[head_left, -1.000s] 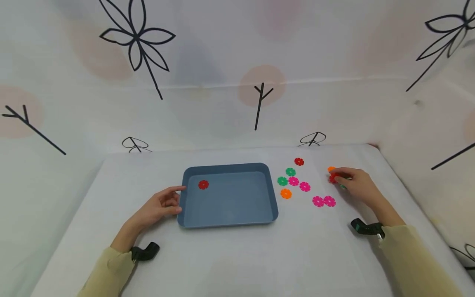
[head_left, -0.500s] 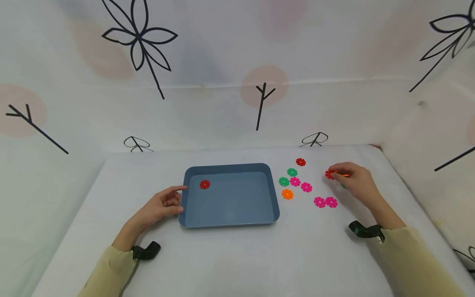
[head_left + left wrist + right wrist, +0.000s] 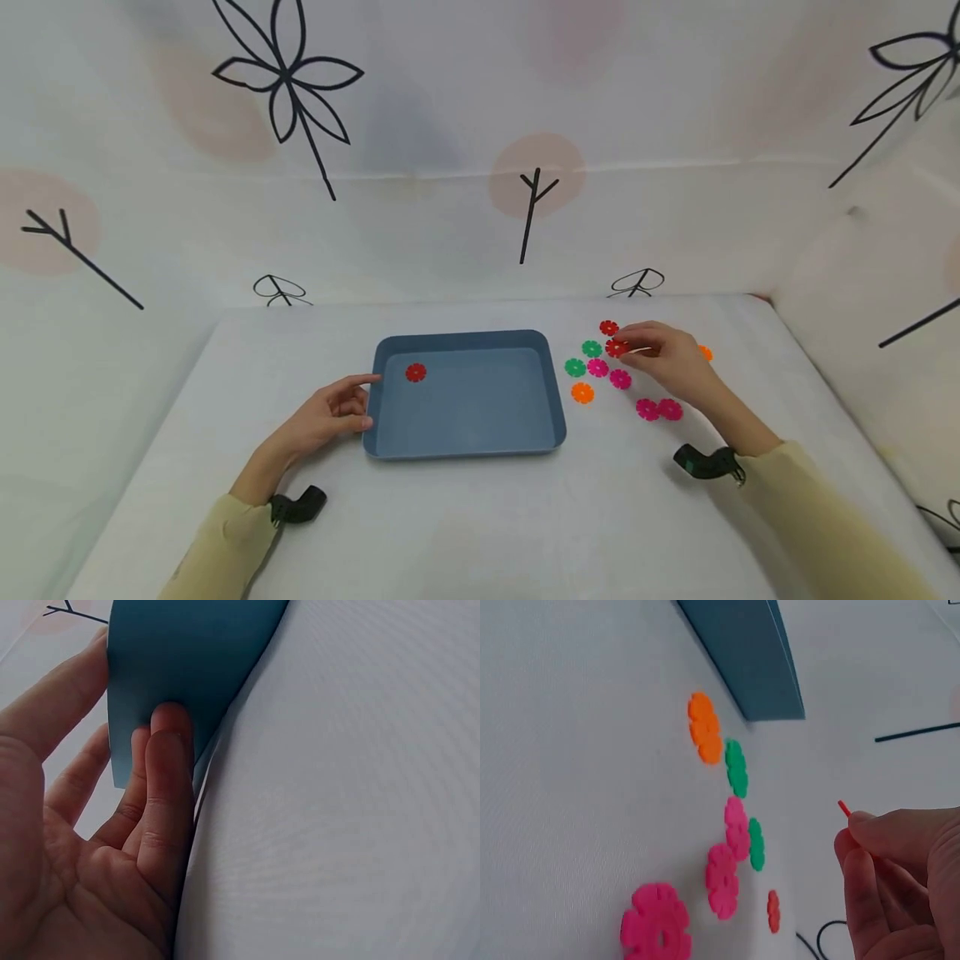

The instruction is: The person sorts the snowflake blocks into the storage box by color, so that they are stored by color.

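My right hand pinches a red flower-shaped plastic disc between thumb and fingertips. In the right wrist view the disc shows only as a thin edge above the fingertips. This hand hovers over a scatter of similar discs. At the left, my left hand touches the left side of a blue-grey tray. In the left wrist view its relaxed fingers lie against the tray's outer wall. Inside the tray, near its upper left, lies one red disc.
Right of the tray lie green discs, pink discs, an orange disc and a red disc. Another orange disc shows behind my right hand. A patterned cloth backdrop rises behind the white table.
My right hand has picked up the red disc from the far right and carried it left toward the tray. The left hand stays at the tray's side.
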A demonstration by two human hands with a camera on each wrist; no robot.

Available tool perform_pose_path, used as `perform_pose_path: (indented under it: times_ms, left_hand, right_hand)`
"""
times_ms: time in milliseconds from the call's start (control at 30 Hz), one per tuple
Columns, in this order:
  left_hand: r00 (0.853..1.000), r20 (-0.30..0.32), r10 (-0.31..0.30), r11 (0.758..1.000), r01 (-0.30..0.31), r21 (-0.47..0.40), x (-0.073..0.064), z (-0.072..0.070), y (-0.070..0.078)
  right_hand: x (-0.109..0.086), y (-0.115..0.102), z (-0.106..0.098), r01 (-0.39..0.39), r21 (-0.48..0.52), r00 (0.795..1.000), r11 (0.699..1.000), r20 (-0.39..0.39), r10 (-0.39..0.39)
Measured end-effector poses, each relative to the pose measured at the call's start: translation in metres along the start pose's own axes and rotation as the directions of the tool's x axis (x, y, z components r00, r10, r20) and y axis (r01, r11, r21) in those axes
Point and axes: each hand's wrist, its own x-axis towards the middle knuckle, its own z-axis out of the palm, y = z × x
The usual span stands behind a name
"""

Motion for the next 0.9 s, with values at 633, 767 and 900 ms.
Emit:
perform_pose_path:
  times_ms: [633,767,900]
  left_hand:
    - [1.0,-0.007,-0.013,1.0,0.013,0.002,0.0,-0.001,0.001]
    - [1.0,-0.002,-0.011,1.0,0.011,0.002,0.001,0.0,0.001]
    - [1.0,-0.001,-0.01,1.0,0.01,0.0,0.001,0.0,0.002]
  right_hand:
    - [0.029,-0.043,0.06,0.162,0.149,0.978,0.975,0.104,-0.179]
    - [0.035,-0.051,0.069,0.177,0.123,0.974,0.977,0.12,-0.192]
    - [0.043,-0.061,0.076,0.188,0.115,0.966,0.975,0.159,-0.205]
